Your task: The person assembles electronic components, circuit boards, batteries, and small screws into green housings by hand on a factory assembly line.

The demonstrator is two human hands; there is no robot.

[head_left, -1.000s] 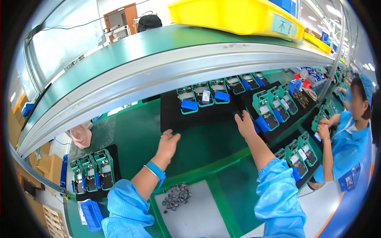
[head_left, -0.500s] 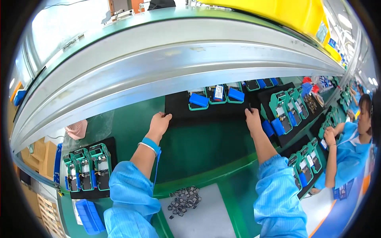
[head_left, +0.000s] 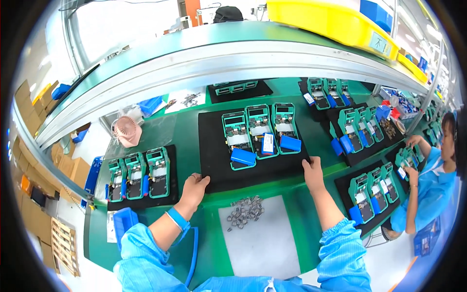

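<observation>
A black tray mat [head_left: 214, 141] lies on the green bench in front of me. It carries three teal device frames [head_left: 258, 130] with circuit boards and blue battery packs [head_left: 243, 156]. My left hand [head_left: 193, 189] grips the mat's near left corner. My right hand [head_left: 313, 171] holds its near right corner. Just below the mat, a pile of small metal clips [head_left: 244, 212] rests on a white sheet [head_left: 262, 246].
A second black mat with three teal frames [head_left: 138, 174] sits to the left, beside a pink fan [head_left: 127, 131]. More loaded mats [head_left: 361, 129] run along the right, where a person in blue [head_left: 428, 185] works. A blue bin [head_left: 124, 220] is near my left elbow. Yellow bins [head_left: 335, 22] sit on the shelf above.
Both hands have pulled the black mat with its three frames toward me, from far out on the bench to just above the white sheet.
</observation>
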